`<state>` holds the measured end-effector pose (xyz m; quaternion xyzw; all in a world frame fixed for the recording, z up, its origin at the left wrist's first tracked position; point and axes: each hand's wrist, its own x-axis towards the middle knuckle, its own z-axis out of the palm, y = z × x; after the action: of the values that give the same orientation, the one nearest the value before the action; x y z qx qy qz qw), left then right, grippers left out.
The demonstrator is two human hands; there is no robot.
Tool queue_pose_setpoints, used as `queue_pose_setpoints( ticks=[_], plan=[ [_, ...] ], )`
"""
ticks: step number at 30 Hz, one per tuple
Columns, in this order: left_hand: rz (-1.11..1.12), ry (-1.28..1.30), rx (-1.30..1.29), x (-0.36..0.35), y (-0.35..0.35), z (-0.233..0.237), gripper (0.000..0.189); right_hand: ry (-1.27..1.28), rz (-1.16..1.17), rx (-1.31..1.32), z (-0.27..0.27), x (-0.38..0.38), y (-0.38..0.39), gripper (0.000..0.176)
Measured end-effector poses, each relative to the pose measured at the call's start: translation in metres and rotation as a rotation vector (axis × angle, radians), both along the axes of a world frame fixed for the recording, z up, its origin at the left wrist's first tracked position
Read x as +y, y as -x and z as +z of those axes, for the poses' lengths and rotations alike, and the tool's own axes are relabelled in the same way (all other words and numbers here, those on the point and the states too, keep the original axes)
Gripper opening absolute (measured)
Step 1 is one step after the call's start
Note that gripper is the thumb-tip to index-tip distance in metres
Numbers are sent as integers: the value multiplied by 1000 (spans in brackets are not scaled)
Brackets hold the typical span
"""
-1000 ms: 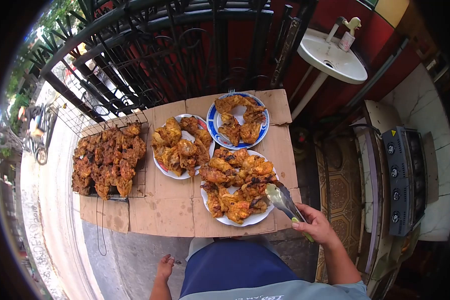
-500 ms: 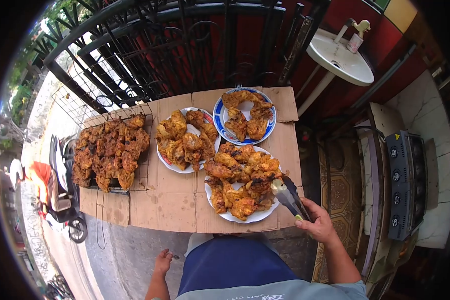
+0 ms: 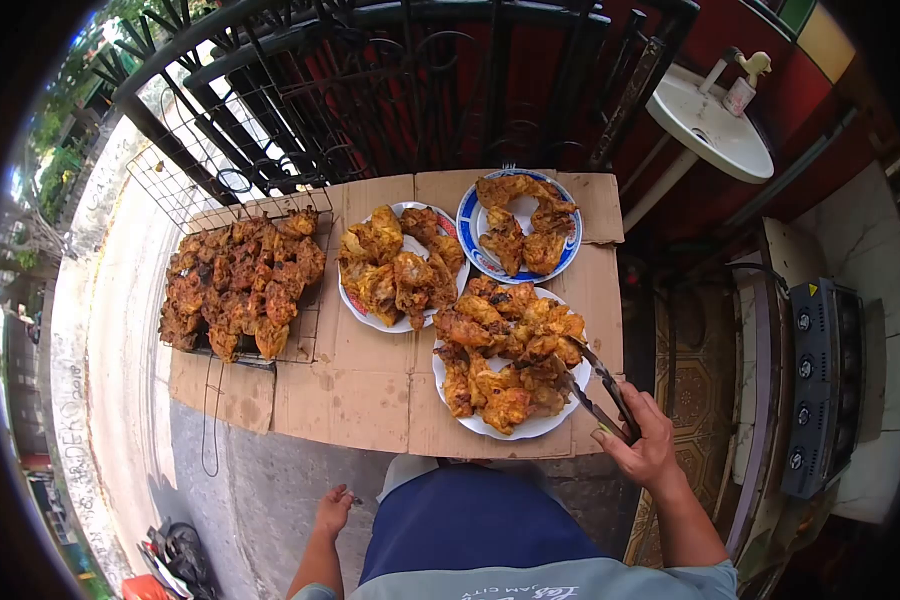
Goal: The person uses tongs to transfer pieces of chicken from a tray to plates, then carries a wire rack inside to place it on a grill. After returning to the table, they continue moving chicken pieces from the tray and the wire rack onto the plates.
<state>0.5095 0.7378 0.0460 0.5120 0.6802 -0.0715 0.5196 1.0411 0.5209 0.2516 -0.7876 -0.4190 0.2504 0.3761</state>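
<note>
My right hand is wrapped round the handle end of a pair of tongs. The arms of the tongs are spread, their tips at the right side of the chicken pieces heaped on a white plate. Whether the tips touch a piece is hard to tell. My left hand hangs low beside my lap, away from the food, its fingers loosely bent and slightly apart. A small dark spot shows by its fingertips; I cannot make out what it is.
Chicken also lies on a patterned plate, a blue-rimmed plate and a wire grill rack. Cardboard covers the table. Behind stands a black metal fence. At right are a sink and a stove.
The tongs have spread apart at the right edge of the heaped chicken. My view has shifted, so the table appears further right. The motorbike rider at left has gone from sight.
</note>
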Motion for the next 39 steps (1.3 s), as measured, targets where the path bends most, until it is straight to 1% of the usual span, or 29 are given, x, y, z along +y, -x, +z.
queue_pose_setpoints(
  ticks=[2,3,5,6,7,9,13,15,16,17,19,21,24,28,30,32,35,39],
  plan=[
    [14,15,-7,-2,3,-2,53,-93,48,-101,-11,-6,0,66],
    [13,14,-11,-4,3,-3,53,-94,47,-105,-10,-7,0,66],
    [35,14,18,-6,4,-2,52,-121,-249,667,-8,-7,0,65],
    [34,13,18,-7,5,-1,52,-129,-254,771,-8,-8,-3,64],
    [28,20,25,-8,3,2,52,-131,-255,770,-6,-11,-5,64],
    [19,23,29,-6,1,2,52,9,-244,926,-2,-16,-10,63],
    [17,15,37,-4,1,1,53,-16,-326,1009,-7,-26,5,58],
    [29,15,18,-4,-3,5,54,-68,-403,1155,-12,-29,16,54],
    [24,25,20,-3,-5,6,54,-77,-394,1203,-16,-30,19,47],
    [18,34,23,-2,-6,7,55,-79,-397,1204,-14,-29,22,47],
    [0,32,0,0,0,-2,56,-123,-462,1344,-9,-25,29,53],
    [-20,31,-25,2,5,-8,56,-125,-468,1368,-9,-25,30,52],
    [-5,33,3,10,-3,-1,55,-116,-461,1391,-10,-26,27,53],
    [-32,22,8,16,-4,-5,55,-77,-393,1326,-11,-22,19,56],
    [-47,16,17,18,-6,-2,54,-61,-369,1308,-11,-20,16,57],
    [-49,6,23,18,-10,5,54,-52,-339,1210,-9,-18,13,58],
    [-36,10,33,16,-10,9,54,-43,-333,1188,-5,-21,11,59],
    [-12,-1,19,9,-2,5,54,-69,-329,1245,4,-24,13,60]
  ],
)
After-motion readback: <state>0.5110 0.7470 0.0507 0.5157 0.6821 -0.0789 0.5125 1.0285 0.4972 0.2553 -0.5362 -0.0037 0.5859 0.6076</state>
